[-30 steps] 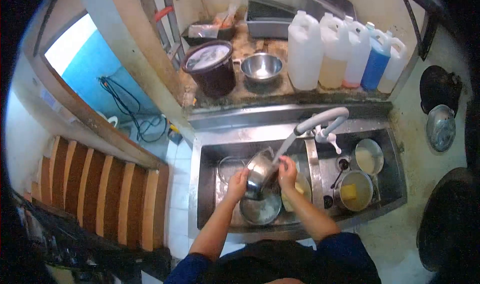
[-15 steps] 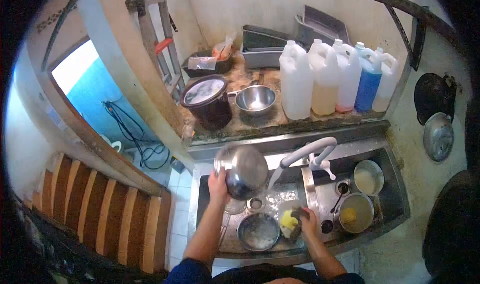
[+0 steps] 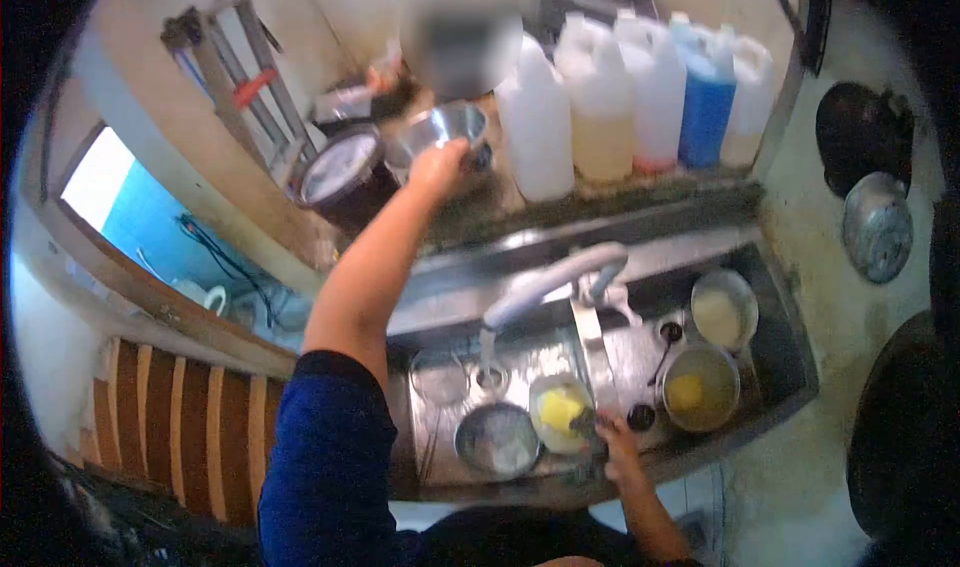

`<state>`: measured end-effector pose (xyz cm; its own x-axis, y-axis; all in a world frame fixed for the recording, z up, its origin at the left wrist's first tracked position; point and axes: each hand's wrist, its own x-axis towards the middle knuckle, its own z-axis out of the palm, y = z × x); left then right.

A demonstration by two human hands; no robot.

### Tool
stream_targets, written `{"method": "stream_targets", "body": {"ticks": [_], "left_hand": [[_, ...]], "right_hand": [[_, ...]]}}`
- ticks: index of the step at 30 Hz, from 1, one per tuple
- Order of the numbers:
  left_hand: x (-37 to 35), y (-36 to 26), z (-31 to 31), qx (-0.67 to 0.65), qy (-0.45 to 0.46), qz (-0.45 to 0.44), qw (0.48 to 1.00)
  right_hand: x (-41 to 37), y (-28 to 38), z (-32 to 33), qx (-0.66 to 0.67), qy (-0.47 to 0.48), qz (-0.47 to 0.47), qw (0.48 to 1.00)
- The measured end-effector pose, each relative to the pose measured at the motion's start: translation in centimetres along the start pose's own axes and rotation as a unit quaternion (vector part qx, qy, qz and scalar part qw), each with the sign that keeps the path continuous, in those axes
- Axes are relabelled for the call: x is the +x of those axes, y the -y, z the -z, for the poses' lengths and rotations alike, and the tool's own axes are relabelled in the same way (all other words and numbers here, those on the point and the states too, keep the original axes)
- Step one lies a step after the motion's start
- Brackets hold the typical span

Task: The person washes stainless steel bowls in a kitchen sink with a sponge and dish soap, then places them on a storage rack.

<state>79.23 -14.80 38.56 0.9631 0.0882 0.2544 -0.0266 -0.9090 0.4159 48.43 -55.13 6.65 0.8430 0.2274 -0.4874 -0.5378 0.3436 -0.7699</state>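
Observation:
My left hand [image 3: 445,162] reaches up to the ledge, its fingers closed at the rim of a shiny metal bowl [image 3: 442,125]. Whether a second bowl sits inside it cannot be made out. Low in the sink, my right hand [image 3: 620,449] pinches a dark scrubbing pad [image 3: 584,423] at the edge of a pale tub [image 3: 566,441]. A yellow lump [image 3: 560,408], perhaps a sponge or soap, lies in that tub. Beside the tub stands a dark-rimmed pan [image 3: 498,441] with whitish, cloudy contents. The grey faucet [image 3: 540,292] arches over the sink.
Several plastic jugs [image 3: 535,132] line the ledge, one with blue liquid. A dark bucket [image 3: 345,182] stands left of the bowl. In the right basin are a pot with a yellow piece [image 3: 700,392], a pot with pale contents [image 3: 724,312] and dark round items. A strainer [image 3: 438,379] rests at left.
My left hand has carried a metal bowl from above the sink up to the ledge. My right hand stays by the tub with the dark pad. The view has shifted.

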Motion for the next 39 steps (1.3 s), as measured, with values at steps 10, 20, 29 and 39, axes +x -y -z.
{"method": "stream_targets", "body": {"ticks": [10,20,29,39], "left_hand": [[-8.9,1.5,-3.0,0.071,-0.324,-0.168,0.928],[-47.9,12.7,-21.7,0.000,0.290,0.325,0.900],[-47.4,5.0,-13.4,-0.150,0.084,0.102,0.980],[-44.9,2.2,-11.6,-0.398,-0.026,0.401,0.825]], "right_hand": [[-0.8,6.0,-4.8,0.170,0.072,-0.175,0.967],[1.7,6.5,-11.5,-0.117,0.240,-0.176,0.948],[1.6,3.5,-13.2,-0.478,0.064,0.075,0.873],[5.3,-1.7,-24.6,-0.412,0.055,0.279,0.866]]}}
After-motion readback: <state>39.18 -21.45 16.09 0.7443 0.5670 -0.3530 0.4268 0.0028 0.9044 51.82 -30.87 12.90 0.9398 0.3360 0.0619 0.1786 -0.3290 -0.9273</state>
